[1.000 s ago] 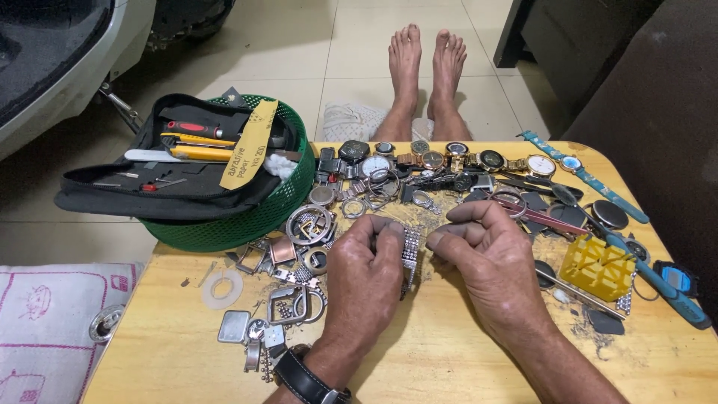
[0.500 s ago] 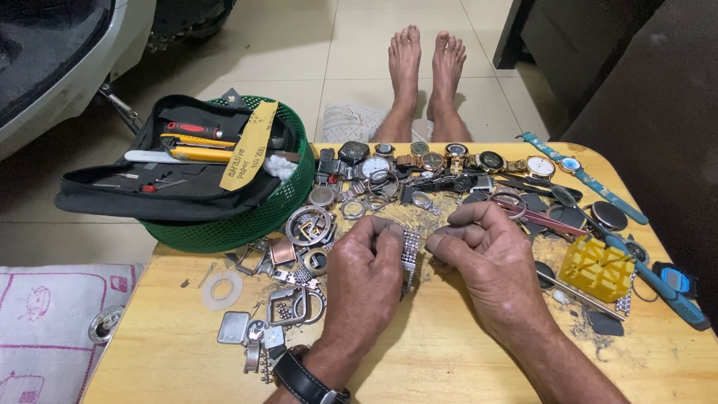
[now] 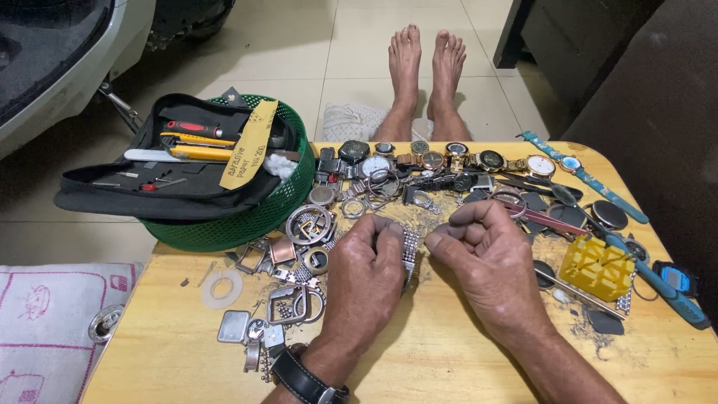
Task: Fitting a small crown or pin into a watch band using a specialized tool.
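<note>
A silver metal-link watch band (image 3: 409, 251) lies lengthwise near the middle of the wooden table (image 3: 464, 359), its links partly hidden from view.

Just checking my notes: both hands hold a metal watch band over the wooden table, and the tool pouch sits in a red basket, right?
Not quite: the head view shows the basket is green. The left hand and right hand do hold the metal watch band over the wooden table, and the tool pouch sits in that basket.
</note>
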